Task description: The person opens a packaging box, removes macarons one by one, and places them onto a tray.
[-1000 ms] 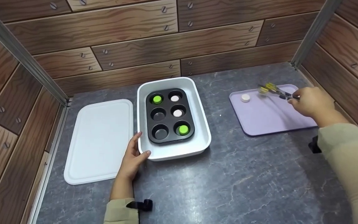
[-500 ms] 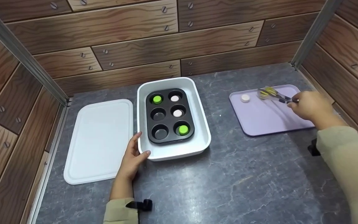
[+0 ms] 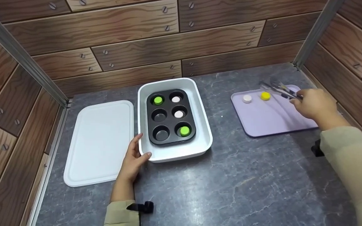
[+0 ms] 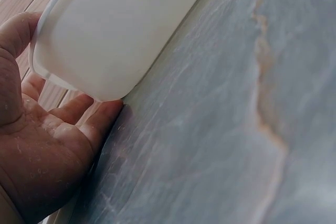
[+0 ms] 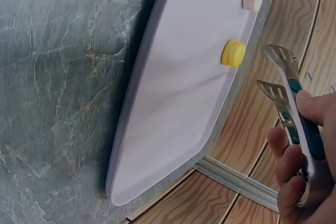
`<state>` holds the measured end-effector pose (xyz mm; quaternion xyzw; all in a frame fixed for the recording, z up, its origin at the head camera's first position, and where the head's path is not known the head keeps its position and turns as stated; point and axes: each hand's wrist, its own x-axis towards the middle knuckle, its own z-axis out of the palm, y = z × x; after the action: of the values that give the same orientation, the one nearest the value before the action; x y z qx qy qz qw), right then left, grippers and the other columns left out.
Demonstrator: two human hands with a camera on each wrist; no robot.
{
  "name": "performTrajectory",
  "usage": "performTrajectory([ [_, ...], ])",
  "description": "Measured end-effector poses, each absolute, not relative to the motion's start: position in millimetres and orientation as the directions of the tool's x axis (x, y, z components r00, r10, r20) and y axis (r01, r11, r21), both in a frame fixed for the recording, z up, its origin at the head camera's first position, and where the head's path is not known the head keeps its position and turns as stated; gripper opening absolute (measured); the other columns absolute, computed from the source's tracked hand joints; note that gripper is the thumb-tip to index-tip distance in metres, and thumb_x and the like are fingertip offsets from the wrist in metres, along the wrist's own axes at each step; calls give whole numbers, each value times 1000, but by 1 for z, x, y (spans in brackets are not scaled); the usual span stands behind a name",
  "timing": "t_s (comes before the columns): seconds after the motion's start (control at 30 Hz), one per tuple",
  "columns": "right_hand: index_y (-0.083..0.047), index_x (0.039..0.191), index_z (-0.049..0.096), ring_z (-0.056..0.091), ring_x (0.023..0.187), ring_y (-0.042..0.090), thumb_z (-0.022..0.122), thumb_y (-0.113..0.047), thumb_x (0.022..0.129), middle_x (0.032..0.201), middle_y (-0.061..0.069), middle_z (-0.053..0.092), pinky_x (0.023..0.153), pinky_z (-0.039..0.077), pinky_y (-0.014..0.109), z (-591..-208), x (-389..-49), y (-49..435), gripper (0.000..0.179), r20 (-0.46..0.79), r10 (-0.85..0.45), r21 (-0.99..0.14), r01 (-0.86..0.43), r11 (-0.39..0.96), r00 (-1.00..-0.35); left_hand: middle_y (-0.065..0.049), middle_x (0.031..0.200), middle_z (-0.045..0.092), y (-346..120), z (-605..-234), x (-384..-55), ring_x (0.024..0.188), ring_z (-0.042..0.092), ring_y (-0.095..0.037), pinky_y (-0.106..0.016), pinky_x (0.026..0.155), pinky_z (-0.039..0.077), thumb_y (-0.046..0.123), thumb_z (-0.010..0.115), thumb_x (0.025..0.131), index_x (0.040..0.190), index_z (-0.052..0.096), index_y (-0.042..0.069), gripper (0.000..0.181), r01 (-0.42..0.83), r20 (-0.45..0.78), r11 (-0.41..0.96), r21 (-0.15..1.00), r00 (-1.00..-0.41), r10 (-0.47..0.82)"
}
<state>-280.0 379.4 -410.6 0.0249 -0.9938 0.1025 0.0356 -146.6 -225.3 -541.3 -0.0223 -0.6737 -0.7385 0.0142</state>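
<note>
A pair of metal tongs is gripped in my right hand, its two tips apart with nothing between them. Just off the tips, a yellow macaron-like disc lies on the purple tray, beside a white disc of the same shape. My left hand holds the near-left corner of a white tub, thumb on the rim and fingers round the outside. Inside the tub sits a black muffin tin; two cups bear green discs and two bear white discs.
A flat white lid lies left of the tub on the grey marbled table. Wood-patterned walls close off the back and both sides. The purple tray stands at the right, near the right wall.
The tongs' tips have lifted away from the yellow disc, which was at them before and now shows by itself on the purple tray. The left hand and tub look the same.
</note>
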Motion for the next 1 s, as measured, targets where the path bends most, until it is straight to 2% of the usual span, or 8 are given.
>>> performTrajectory([
  [0.13, 4, 123, 69, 65, 94, 58, 64, -31, 100, 111, 37, 68, 68, 48, 69, -412, -282, 377, 43, 89, -53, -194, -69, 979, -995, -31, 168, 26, -226, -542, -148, 151, 35, -43, -28, 109, 48, -9, 69, 89, 163, 27, -1, 85, 59, 60, -95, 994, -998, 11],
  [0.33, 7, 127, 67, 62, 101, 62, 63, -31, 101, 118, 40, 65, 76, 48, 71, -407, -285, 371, 46, 88, -56, -205, -73, 976, -995, -32, 167, 27, -226, -542, -147, 151, 35, -43, -28, 109, 47, -9, 68, 90, 163, 28, 0, 84, 55, 57, -94, 994, -998, 12],
  [0.53, 8, 128, 66, 62, 102, 61, 62, -33, 102, 118, 40, 65, 77, 48, 72, -394, -291, 351, 49, 115, -74, -210, -97, 973, -991, -32, 166, 28, -226, -540, -148, 148, 38, -44, -24, 104, 50, -9, 66, 91, 163, 27, 0, 82, 48, 49, -100, 994, -999, 9],
  [0.67, 6, 128, 67, 64, 98, 58, 61, -32, 101, 115, 38, 67, 74, 48, 70, -383, -298, 325, 47, 125, -125, -199, -148, 969, -984, -33, 165, 30, -225, -540, -147, 146, 41, -45, -24, 101, 51, -10, 65, 92, 163, 27, 0, 82, 45, 46, -112, 993, -999, 3],
  [0.8, 5, 130, 68, 64, 99, 61, 62, -29, 101, 118, 38, 67, 77, 49, 72, -372, -302, 293, 46, 138, -211, -192, -235, 953, -968, -34, 163, 33, -225, -540, -146, 144, 43, -44, -23, 100, 51, -10, 63, 93, 163, 27, -1, 79, 40, 41, -126, 991, -999, 3],
  [1.0, -4, 134, 69, 66, 100, 59, 67, -27, 100, 116, 34, 70, 75, 51, 72, -365, -304, 249, 41, 135, -364, -113, -379, 919, -922, -34, 163, 32, -224, -540, -147, 145, 41, -44, -23, 102, 50, -10, 61, 94, 162, 28, -2, 76, 44, 47, -135, 990, -999, 16],
])
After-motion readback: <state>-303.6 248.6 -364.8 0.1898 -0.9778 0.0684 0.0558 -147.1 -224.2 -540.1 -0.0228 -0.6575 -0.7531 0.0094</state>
